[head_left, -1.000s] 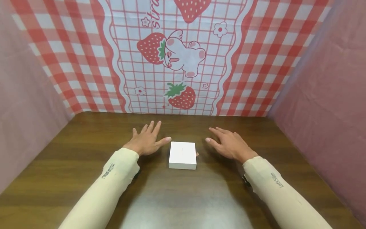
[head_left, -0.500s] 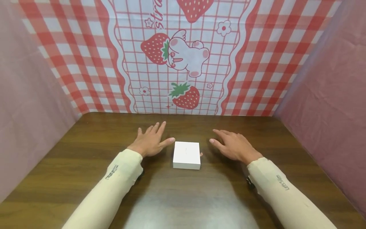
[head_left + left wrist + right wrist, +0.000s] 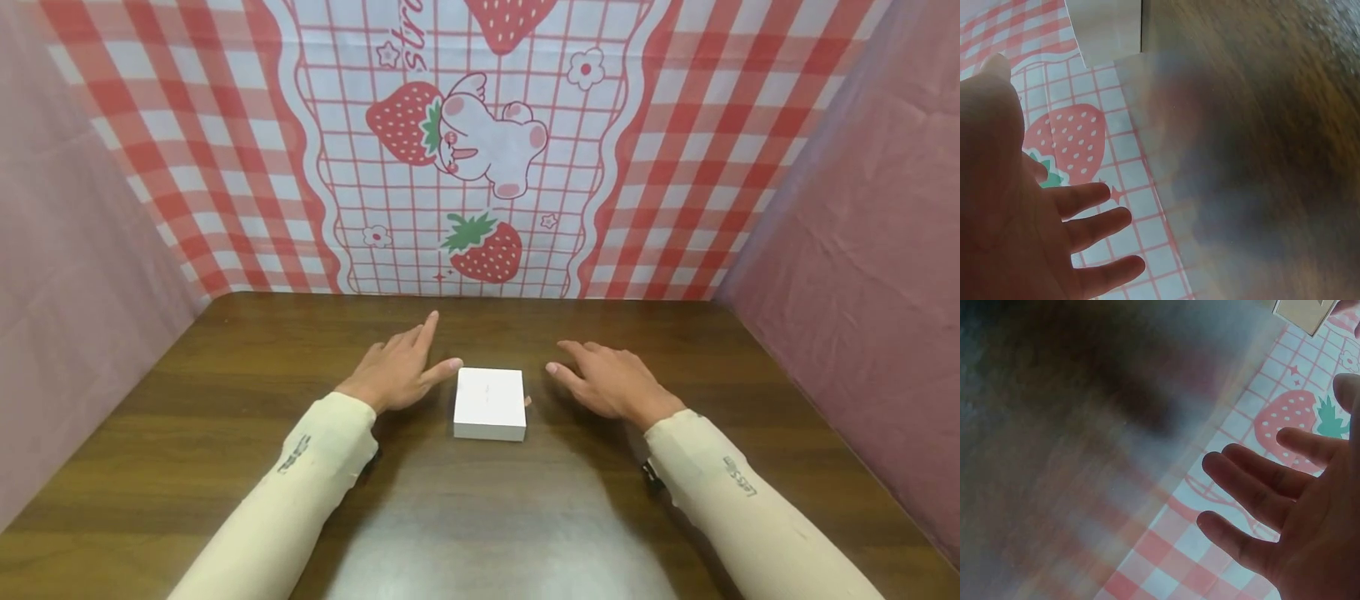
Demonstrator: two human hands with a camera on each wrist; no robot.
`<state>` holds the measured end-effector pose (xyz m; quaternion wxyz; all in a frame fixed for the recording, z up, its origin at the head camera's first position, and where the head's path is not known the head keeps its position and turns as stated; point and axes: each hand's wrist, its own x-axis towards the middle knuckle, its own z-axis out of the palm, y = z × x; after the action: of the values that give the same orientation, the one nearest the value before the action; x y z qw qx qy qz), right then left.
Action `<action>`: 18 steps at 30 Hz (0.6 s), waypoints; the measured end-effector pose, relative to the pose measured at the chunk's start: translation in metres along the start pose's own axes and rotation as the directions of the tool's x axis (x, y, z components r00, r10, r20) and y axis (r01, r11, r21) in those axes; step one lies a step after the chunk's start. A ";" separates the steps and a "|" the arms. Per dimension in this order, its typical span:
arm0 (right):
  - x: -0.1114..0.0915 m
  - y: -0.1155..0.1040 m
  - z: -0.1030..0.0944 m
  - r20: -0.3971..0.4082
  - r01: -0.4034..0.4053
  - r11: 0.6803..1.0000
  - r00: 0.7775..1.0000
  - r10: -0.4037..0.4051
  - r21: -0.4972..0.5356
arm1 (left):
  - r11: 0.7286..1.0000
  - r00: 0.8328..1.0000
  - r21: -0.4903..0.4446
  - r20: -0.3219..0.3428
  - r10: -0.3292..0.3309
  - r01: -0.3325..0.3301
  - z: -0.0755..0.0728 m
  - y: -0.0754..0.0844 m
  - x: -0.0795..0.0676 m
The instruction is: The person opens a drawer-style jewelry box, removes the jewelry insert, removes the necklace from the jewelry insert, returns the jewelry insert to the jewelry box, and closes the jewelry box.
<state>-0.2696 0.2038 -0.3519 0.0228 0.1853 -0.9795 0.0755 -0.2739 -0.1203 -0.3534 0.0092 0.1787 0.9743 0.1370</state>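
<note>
A flat white square box (image 3: 489,402) lies on the wooden table, with a small tan tab (image 3: 528,402) sticking out on its right side. To its left is my left hand (image 3: 397,372), fingers extended and the thumb tip right at the box's far left corner. My right hand (image 3: 611,382) hovers on the other side, apart from the box, its fingers loosely bent and holding nothing. In the left wrist view the left hand (image 3: 1022,194) has its palm showing below the box (image 3: 1109,28). The right wrist view shows the right hand (image 3: 1291,506) with fingers spread.
The brown wooden tabletop (image 3: 247,367) meets an upright red checked cloth (image 3: 652,167) with strawberries at its back edge. Pink cloth walls (image 3: 847,275) stand on both sides. Pale sleeves (image 3: 292,483) cover both forearms.
The left fingers have drawn closer together from a wider spread. The head view has shifted slightly, moving the whole scene to the right. The box stays put on the table between the hands.
</note>
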 end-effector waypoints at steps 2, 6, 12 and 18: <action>0.001 -0.001 0.000 -0.002 -0.004 1.000 1.000 0.004 0.001 | 1.000 1.000 0.001 -0.004 0.009 -0.009 0.000 0.000 0.000; 0.001 -0.001 -0.001 -0.005 -0.001 1.000 1.000 0.001 -0.001 | 1.000 1.000 -0.002 0.007 0.015 -0.015 0.001 0.000 0.000; 0.001 -0.002 0.000 -0.017 0.006 1.000 1.000 -0.006 -0.008 | 1.000 1.000 -0.015 0.026 0.013 -0.013 0.003 0.001 -0.002; -0.001 -0.004 0.001 -0.028 0.014 1.000 1.000 -0.015 -0.027 | 1.000 1.000 0.000 0.011 0.024 -0.024 0.005 0.003 -0.003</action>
<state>-0.2676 0.2001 -0.3522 0.0395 0.1909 -0.9787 0.0650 -0.2695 -0.1178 -0.3575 0.0128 0.1910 0.9720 0.1360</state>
